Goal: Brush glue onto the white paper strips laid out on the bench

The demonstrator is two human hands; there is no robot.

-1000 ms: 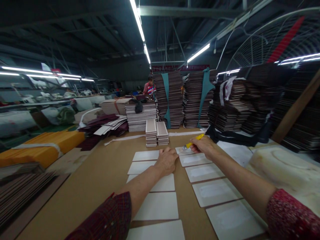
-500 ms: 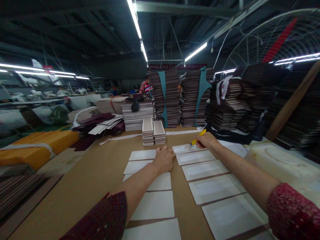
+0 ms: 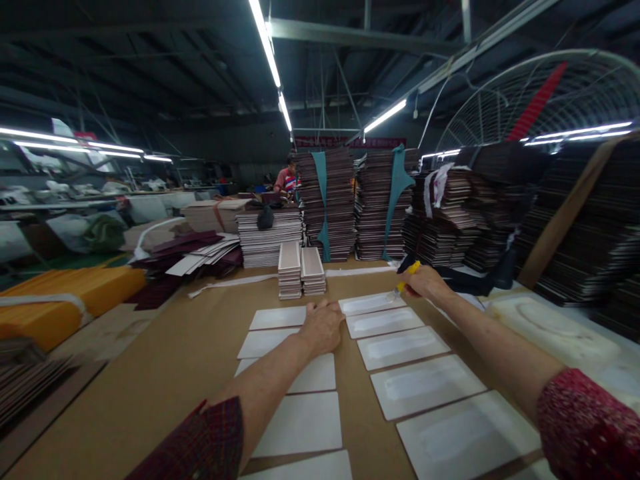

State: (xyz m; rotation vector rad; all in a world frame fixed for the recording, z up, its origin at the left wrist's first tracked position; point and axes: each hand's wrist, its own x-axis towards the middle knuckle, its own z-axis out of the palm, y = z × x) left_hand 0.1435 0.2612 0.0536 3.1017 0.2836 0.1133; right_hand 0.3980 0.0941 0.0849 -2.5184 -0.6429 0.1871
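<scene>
My right hand [image 3: 425,281] grips a yellow-handled brush [image 3: 413,268], its tip down on the right end of the farthest white panel [image 3: 365,305] in the right column. My left hand [image 3: 323,328] lies palm down between the two columns, fingers loosely bent, fingertips at that panel's left edge. Nearer panels [image 3: 403,347] in the right column carry shiny wet-looking strips. Several plain white panels [image 3: 300,423] form the left column, partly hidden under my left forearm.
Two short stacks of small framed panels [image 3: 313,263] stand beyond my hands on the brown table cover [image 3: 165,373]. Tall dark stacks [image 3: 335,193] line the back. A whitish tub [image 3: 555,327] sits at right, a yellow bundle [image 3: 65,300] at left. A person [image 3: 286,179] is behind.
The brush has moved along the farthest panel from its middle to its right end, my right hand with it. My left hand stays by the panel's edge. The view has shifted slightly.
</scene>
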